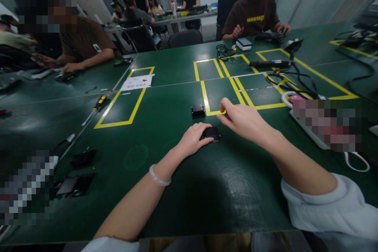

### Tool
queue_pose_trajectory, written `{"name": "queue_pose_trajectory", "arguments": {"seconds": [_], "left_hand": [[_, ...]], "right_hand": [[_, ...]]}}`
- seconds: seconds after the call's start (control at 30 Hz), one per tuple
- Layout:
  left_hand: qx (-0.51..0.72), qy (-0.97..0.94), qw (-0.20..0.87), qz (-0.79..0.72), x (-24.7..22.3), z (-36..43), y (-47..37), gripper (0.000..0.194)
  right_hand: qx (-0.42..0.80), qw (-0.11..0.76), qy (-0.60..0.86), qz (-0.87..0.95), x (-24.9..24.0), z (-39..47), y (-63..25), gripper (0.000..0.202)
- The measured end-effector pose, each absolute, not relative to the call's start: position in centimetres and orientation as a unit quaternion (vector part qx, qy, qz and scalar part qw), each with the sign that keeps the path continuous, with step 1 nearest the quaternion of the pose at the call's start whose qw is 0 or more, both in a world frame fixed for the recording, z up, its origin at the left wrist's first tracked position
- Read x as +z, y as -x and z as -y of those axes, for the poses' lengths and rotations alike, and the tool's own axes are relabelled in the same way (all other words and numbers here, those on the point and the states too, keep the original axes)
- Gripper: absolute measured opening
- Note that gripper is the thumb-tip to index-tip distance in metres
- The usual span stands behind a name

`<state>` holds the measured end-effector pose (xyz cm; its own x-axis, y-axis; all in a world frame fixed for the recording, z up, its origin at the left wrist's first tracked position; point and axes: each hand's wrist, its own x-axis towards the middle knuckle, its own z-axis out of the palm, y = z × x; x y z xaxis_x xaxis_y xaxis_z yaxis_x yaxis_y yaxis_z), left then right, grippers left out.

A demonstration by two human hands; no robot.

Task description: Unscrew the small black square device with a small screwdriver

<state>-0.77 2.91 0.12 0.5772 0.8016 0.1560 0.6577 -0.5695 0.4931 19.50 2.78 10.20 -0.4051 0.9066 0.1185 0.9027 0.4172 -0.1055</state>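
My left hand (196, 137) grips a small black rectangular part (212, 134) from its left side and holds it against the green table (165, 201). On the part's right side, my right hand (240, 118) is closed in a pinch, raised a little above the tabletop. A short, thin dark rod (219, 124) runs from its fingertips toward the part; its kind is too small to make out. Just beyond my left hand stands a second small black part (198, 111) of similar look, with nobody touching it.
Yellow tape outlines (206, 98) mark the table. Leftward lie a yellow-and-black screwdriver (100, 102), a paper sheet (138, 82) and black parts (75, 185). A soldering iron (270, 64), cables and a blurred-out phone (321, 126) lie to the right. Other people sit across the table.
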Motion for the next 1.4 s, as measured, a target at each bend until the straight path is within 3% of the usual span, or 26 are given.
{"name": "queue_pose_trajectory", "arguments": {"seconds": [0.47, 0.77, 1.4], "left_hand": [[0.19, -0.867, 0.193, -0.418, 0.05, -2.88, 0.8, 0.038], [0.18, -0.868, 0.191, -0.422, 0.1, -2.9, 0.73, 0.037], [0.177, -0.866, 0.198, -0.423, 0.34, -2.83, 0.74, 0.037]], "right_hand": [[0.02, 0.116, 0.508, 0.853, 9.75, -3.17, -19.85, 0.012], [-0.031, 0.041, 0.552, 0.832, 9.86, -2.98, -19.11, 0.027], [-0.012, 0.062, 0.543, 0.837, 9.76, -2.97, -19.17, 0.024]]}}
